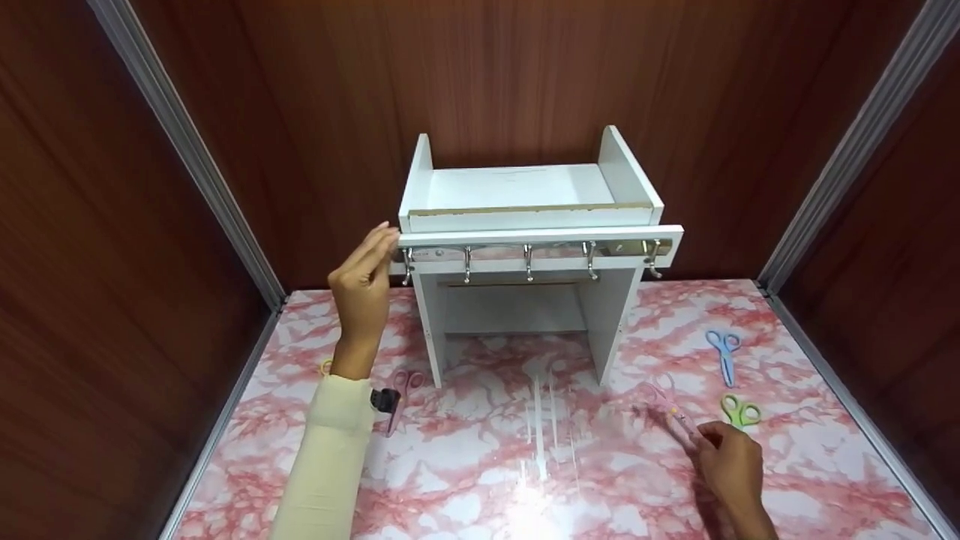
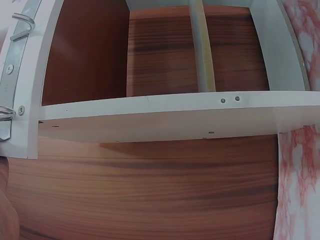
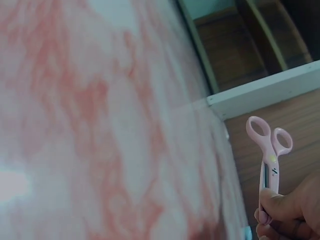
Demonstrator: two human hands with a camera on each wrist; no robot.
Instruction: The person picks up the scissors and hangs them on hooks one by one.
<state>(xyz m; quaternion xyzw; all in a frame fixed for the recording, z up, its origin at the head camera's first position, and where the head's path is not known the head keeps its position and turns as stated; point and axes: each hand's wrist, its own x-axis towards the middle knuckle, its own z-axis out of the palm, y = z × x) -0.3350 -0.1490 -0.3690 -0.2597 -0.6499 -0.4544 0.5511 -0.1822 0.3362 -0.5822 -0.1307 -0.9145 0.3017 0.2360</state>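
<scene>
A white wooden shelf (image 1: 517,217) stands at the back, with a hook rail (image 1: 495,259) across its front carrying several metal hooks. My left hand (image 1: 364,274) touches the left end of that rail, its fingers reaching upward and fairly straight; the left wrist view catches just a sliver of it. At the lower right, my right hand (image 1: 731,457) pinches light pink scissors (image 3: 270,160) by the blade end. Their handle loops point away from the hand, toward the shelf. In the head view these scissors are faint against the pink marbled tabletop.
Blue scissors (image 1: 724,356) and green scissors (image 1: 739,412) lie on the right of the table. Mauve scissors (image 1: 403,394) rest beside the left forearm, which partly hides a yellow loop (image 1: 325,367). Brown wood panels (image 1: 525,67) enclose the table.
</scene>
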